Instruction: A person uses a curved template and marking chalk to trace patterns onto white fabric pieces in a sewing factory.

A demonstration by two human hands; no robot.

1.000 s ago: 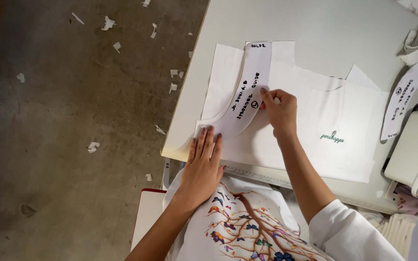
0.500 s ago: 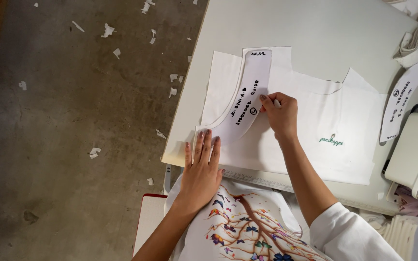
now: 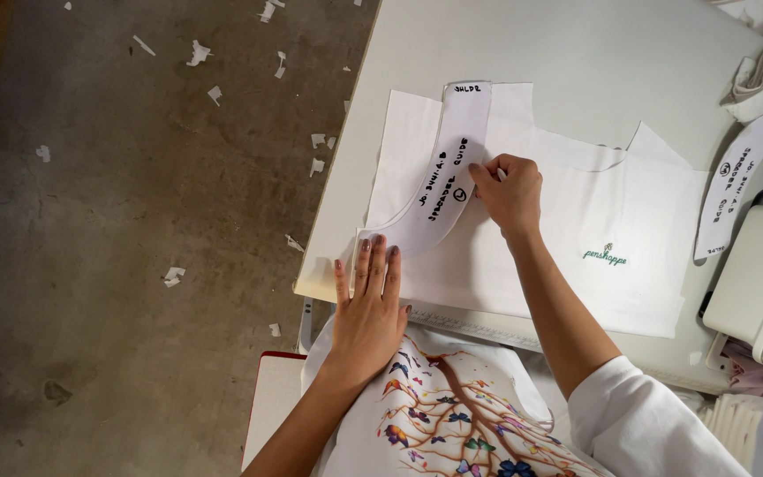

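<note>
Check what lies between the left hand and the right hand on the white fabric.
Head view: the curved white paper pattern piece spans the gap, lying on the white cut fabric panel. The left hand presses its lower end; the right hand touches its right edge.

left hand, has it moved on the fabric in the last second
Yes. The left hand has slid back toward the near table edge, off the curved paper template, which has barely shifted.

A curved white paper pattern strip (image 3: 441, 181) with black handwriting lies flat across the left part of a white cut fabric panel (image 3: 576, 234), mid-frame, its upper end pointing toward the top.
</note>
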